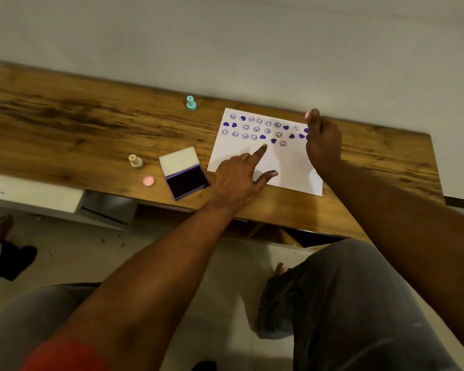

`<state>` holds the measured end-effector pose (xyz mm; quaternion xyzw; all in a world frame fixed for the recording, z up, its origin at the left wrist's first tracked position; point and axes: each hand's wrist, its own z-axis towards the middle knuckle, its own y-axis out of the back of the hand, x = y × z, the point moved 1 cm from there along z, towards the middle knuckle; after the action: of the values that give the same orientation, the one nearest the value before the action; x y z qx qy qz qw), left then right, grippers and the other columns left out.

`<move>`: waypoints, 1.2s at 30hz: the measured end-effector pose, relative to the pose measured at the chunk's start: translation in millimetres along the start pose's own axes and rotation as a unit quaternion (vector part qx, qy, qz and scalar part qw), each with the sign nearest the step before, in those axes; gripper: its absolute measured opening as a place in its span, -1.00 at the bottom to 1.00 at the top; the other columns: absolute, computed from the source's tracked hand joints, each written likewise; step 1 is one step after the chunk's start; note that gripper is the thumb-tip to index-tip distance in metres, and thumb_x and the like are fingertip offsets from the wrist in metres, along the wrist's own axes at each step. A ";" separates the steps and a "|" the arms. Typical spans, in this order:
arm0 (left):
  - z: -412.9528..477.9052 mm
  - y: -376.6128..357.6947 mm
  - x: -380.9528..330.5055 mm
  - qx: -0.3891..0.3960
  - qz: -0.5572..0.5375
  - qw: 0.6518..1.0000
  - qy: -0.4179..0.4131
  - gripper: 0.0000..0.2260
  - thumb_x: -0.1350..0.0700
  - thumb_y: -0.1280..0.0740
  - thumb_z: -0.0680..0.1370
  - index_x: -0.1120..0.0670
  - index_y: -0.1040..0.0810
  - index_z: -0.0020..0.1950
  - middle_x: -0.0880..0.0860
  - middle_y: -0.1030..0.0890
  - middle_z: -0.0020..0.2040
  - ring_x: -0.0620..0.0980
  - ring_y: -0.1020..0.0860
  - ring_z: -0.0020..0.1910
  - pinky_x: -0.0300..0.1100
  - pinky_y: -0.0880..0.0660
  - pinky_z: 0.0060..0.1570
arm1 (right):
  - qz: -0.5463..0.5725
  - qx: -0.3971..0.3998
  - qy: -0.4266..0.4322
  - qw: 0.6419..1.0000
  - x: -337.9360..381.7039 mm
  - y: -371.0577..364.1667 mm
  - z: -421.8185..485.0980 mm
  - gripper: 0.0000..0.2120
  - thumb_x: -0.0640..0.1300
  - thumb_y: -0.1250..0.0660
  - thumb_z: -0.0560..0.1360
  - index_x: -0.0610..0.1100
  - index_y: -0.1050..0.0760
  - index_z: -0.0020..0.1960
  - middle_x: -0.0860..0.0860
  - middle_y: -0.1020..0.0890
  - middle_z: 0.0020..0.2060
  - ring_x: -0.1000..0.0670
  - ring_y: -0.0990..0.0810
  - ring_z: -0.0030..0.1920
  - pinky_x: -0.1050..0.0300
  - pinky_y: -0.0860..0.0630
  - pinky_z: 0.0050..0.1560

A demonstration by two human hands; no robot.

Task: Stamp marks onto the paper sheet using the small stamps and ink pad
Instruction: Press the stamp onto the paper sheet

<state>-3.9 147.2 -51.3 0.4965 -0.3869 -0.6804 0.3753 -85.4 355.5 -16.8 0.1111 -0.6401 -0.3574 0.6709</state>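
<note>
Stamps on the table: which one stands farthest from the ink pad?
The turquoise stamp, upright near the table's far edge; the beige stamp stands close beside the ink pad.

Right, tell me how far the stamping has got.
Done: the upper part of the paper sheet carries about three rows of purple smileys and hearts. In hand: the left hand presses the sheet flat, and the right hand, at the sheet's right edge, pinches what looks like a pink stamp. Left: the lower half is blank. The ink pad lies open, and the teal stamp and beige stamp stand idle.
</note>
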 end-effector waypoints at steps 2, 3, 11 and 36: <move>-11.4 11.6 15.1 -0.032 -0.013 0.999 -0.003 -0.34 -0.41 -0.21 0.63 -0.09 -0.36 0.64 0.09 -0.69 0.18 0.04 -0.62 0.12 0.02 -0.59 0.05 | 0.020 -0.009 -0.025 0.999 -3.5 -0.6 -8.9 -0.55 0.07 -0.07 0.73 -0.14 -0.66 0.10 -0.13 -0.72 -0.06 -0.14 -0.67 0.01 -0.02 -0.55 0.07; -17.3 17.6 23.2 -0.048 -0.019 0.999 0.005 -0.35 -0.40 -0.21 0.63 -0.09 -0.38 0.62 0.07 -0.69 0.15 0.01 -0.63 0.08 0.00 -0.59 0.01 | 0.012 -0.002 -0.026 1.000 -2.9 -1.1 -12.2 -0.57 0.04 -0.07 0.74 -0.16 -0.66 0.08 -0.13 -0.72 -0.08 -0.16 -0.67 -0.02 -0.05 -0.55 0.05; -70.8 64.9 104.2 -0.151 -0.062 0.980 0.118 -0.43 -0.33 -0.27 0.63 0.03 -0.54 0.47 0.06 -0.69 0.12 0.00 -0.63 0.06 -0.09 -0.57 -0.05 | -0.017 0.073 0.051 0.996 38.4 -32.8 -27.1 -0.58 0.09 -0.16 0.71 -0.20 -0.66 0.10 -0.08 -0.69 -0.16 -0.05 -0.63 -0.13 0.13 -0.41 -0.16; -122.0 76.6 192.1 -0.175 -0.113 0.929 0.306 -0.58 -0.23 -0.44 0.48 -0.02 -0.70 0.22 -0.01 -0.63 0.11 0.03 -0.58 0.07 -0.08 -0.51 -0.03 | -0.151 0.402 0.327 0.842 185.9 -189.3 -154.6 -0.75 0.05 -0.44 0.52 0.02 -0.60 0.17 0.06 -0.71 -0.02 0.06 -0.65 -0.06 0.16 -0.55 -0.09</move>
<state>80.4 -75.6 -81.8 0.6475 -0.0690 -0.5904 0.4768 -18.1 55.9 -10.9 0.5770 -0.4460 -0.1089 0.6755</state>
